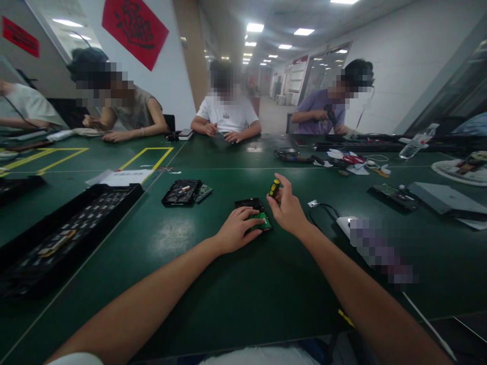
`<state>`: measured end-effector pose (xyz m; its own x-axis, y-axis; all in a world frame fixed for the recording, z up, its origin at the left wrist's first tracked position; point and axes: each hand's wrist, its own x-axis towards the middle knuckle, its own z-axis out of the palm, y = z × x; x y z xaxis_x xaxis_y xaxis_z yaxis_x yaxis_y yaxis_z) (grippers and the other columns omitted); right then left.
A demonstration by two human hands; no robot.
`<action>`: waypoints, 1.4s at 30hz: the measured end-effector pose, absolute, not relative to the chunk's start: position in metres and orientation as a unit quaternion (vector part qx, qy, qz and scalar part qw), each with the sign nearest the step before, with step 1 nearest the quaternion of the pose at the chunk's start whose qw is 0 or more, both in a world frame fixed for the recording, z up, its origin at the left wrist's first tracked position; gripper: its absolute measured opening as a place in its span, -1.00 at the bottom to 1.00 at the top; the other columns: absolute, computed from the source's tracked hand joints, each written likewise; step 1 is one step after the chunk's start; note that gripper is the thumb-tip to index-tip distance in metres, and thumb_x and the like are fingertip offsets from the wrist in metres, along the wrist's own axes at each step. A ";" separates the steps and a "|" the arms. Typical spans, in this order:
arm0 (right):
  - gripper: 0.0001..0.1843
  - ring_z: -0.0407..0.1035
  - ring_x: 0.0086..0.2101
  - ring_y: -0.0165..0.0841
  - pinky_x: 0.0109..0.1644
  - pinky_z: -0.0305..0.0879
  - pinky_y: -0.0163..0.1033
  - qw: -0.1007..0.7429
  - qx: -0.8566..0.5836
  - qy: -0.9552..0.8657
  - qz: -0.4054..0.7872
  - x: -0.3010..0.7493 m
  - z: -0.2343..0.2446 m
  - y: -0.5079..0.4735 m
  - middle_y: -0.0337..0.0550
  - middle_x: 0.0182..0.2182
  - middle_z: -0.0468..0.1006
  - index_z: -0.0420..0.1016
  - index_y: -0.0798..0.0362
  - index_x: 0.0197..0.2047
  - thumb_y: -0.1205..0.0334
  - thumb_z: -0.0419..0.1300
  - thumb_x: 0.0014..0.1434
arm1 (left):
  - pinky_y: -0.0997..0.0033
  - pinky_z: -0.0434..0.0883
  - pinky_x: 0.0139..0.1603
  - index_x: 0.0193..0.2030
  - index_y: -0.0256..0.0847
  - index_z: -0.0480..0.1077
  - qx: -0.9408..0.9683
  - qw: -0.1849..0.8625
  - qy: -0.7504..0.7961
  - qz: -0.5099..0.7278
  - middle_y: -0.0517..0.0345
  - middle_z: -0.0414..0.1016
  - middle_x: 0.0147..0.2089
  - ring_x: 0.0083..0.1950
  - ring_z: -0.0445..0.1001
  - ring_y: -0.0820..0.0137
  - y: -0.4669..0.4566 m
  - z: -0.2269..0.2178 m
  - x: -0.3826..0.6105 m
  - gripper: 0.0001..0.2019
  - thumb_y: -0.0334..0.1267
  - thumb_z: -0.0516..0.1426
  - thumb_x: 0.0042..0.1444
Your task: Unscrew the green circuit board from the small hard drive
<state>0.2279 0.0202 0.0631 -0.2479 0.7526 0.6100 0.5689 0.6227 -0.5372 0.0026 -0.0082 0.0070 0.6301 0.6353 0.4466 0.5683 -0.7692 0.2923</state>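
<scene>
A hard drive (262, 221) with a green circuit board lies on the table in front of me. My left hand (239, 229) holds it against the tabletop, with its fingers across the top and the thumb at the near side, covering part of it. Just above the drive's right side, my right hand (284, 205) is closed on a short yellow-and-black screwdriver (274, 188), pinched between thumb and fingers. The screwdriver's tip cannot be made out. Further left lies another black drive casing (181, 192), with a small circuit board (204, 193) against its right side.
On the left stands a long black tray (72, 228) with small parts in it. To the right lie a white power strip (344, 223) with a cable, a black drive (393, 196) and a grey box (449, 198). A bottle (418, 142) leans further back. Several people sit across the green table (182, 284).
</scene>
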 end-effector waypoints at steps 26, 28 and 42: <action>-0.36 0.48 -0.04 -0.14 0.12 0.54 0.13 0.507 -0.418 -0.753 0.035 0.229 0.048 0.008 0.00 0.08 0.49 0.10 -0.22 0.49 0.14 0.13 0.40 | -0.20 0.31 0.38 0.26 0.04 0.48 0.897 0.064 0.342 0.273 0.00 0.43 0.33 0.40 0.31 0.01 -0.008 0.005 0.004 -0.64 -0.04 0.18 0.37; -0.33 0.49 -0.02 -0.13 0.14 0.53 0.13 0.513 -0.420 -0.747 0.049 0.229 0.047 0.008 0.02 0.15 0.48 0.03 -0.20 0.52 0.14 0.10 0.41 | -0.19 0.31 0.38 0.26 0.03 0.48 0.898 0.061 0.343 0.271 0.00 0.43 0.33 0.40 0.31 0.01 -0.008 0.005 0.004 -0.63 -0.04 0.18 0.37; -0.30 0.53 -0.04 -0.14 0.14 0.53 0.12 0.504 -0.427 -0.750 0.049 0.231 0.048 0.008 -0.02 0.25 0.47 -0.01 -0.23 0.54 0.13 0.10 0.41 | -0.19 0.31 0.39 0.27 0.04 0.48 0.898 0.061 0.341 0.272 0.01 0.43 0.34 0.40 0.31 0.02 -0.008 0.005 0.004 -0.63 -0.06 0.19 0.37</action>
